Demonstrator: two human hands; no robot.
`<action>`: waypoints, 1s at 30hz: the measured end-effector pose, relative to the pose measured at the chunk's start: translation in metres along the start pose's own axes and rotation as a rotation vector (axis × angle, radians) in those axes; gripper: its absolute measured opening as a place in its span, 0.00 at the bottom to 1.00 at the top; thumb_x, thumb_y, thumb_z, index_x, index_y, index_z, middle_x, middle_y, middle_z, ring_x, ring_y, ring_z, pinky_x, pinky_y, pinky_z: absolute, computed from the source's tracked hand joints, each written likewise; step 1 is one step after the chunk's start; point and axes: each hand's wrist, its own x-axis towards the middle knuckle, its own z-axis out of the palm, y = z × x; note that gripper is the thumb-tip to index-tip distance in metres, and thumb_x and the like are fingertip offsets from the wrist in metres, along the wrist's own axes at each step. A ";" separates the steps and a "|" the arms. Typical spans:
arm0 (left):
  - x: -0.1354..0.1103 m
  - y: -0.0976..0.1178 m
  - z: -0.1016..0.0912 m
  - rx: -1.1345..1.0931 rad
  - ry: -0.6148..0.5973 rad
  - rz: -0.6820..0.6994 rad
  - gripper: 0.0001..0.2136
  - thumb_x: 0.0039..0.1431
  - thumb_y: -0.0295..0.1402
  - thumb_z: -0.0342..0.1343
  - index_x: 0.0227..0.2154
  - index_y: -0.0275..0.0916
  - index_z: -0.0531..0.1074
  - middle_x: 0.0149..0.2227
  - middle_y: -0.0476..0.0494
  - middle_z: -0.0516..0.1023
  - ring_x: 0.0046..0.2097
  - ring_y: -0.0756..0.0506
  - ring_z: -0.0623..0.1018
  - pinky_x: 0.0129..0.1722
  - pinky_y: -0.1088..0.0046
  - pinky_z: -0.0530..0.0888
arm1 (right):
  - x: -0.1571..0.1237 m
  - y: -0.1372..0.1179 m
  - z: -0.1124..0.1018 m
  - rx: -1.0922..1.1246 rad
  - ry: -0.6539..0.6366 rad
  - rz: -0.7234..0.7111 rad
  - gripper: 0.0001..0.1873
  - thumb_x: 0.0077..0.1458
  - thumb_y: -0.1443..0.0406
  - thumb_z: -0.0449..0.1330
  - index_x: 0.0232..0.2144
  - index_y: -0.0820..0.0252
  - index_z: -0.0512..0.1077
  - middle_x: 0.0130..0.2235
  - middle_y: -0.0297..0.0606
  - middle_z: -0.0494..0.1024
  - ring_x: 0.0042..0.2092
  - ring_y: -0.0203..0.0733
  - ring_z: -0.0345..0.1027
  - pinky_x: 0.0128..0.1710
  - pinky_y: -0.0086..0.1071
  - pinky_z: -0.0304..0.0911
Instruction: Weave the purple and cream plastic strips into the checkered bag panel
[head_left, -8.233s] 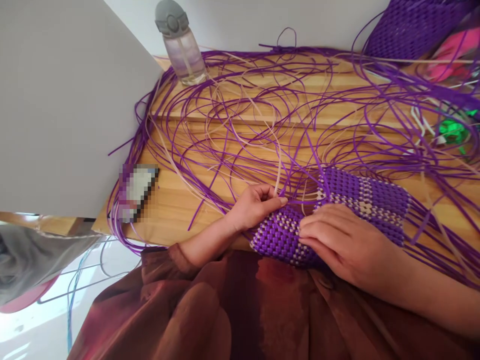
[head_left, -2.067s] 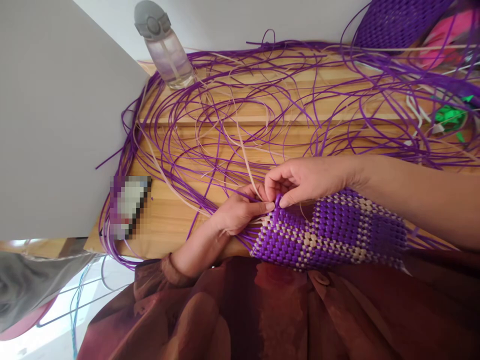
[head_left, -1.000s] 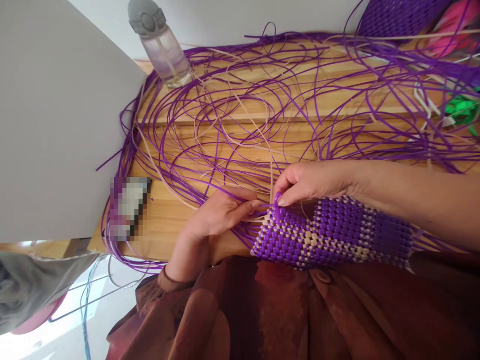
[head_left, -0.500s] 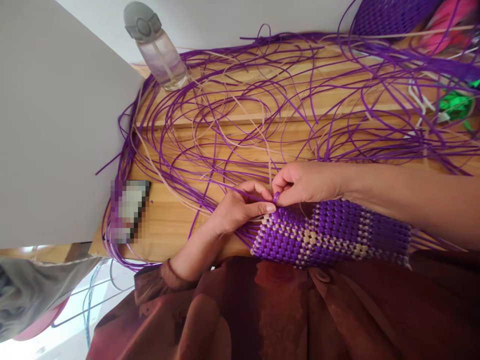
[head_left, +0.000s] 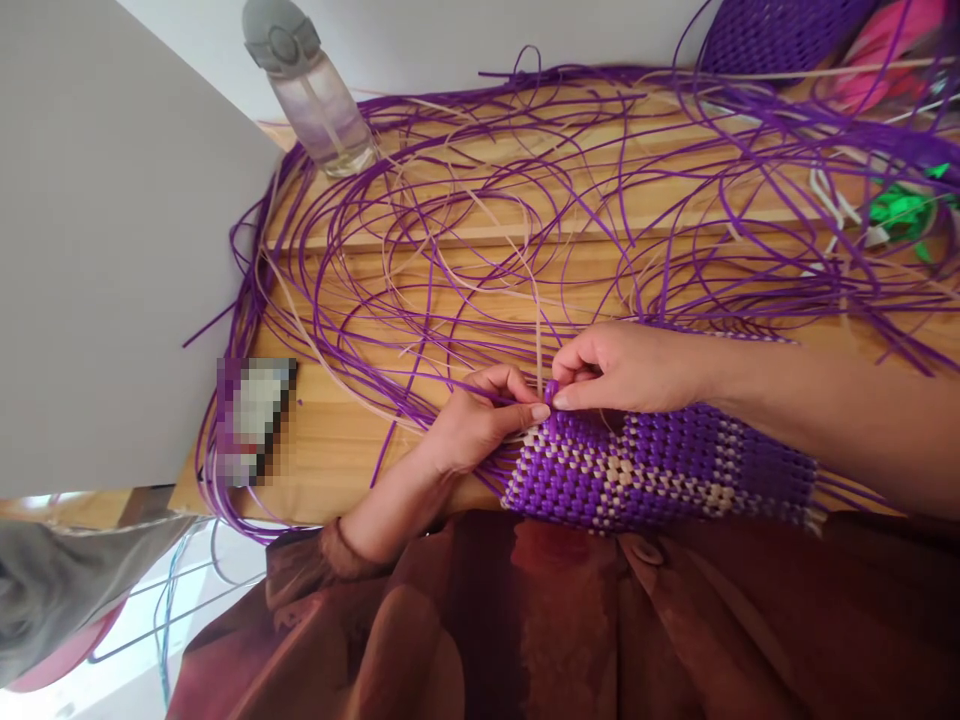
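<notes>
A woven panel of purple and cream plastic cord (head_left: pixel 577 490) lies at the table's near edge, against the brown garment. At its upper left corner, my left hand (head_left: pixel 480 415) pinches a purple cord (head_left: pixel 552 388) between thumb and fingers. My right hand (head_left: pixel 611 365) meets it from the right, thumb and forefinger closed at the small purple loop on the panel's edge. The forearm covers part of the panel's top. Long loose purple and cream strands (head_left: pixel 420 330) run from the work to the left and curve back over the table.
A clear bottle with a grey lid (head_left: pixel 315 95) stands at the back left. A blurred-out phone-like object (head_left: pixel 259 420) lies at the left edge. A purple woven piece (head_left: pixel 780 35), a pink bundle (head_left: pixel 892 50) and green strips (head_left: pixel 907 210) are at the far right.
My right hand has shifted slightly right, its fingertips a little apart from the left hand's. The left hand stays at the panel's corner. The view has moved slightly.
</notes>
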 end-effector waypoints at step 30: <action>0.000 -0.006 0.003 0.117 0.075 0.109 0.15 0.46 0.38 0.70 0.24 0.36 0.69 0.26 0.49 0.76 0.25 0.54 0.69 0.26 0.76 0.64 | -0.064 0.002 0.078 0.253 0.460 -0.244 0.07 0.61 0.61 0.59 0.32 0.57 0.71 0.32 0.35 0.76 0.35 0.38 0.68 0.37 0.33 0.64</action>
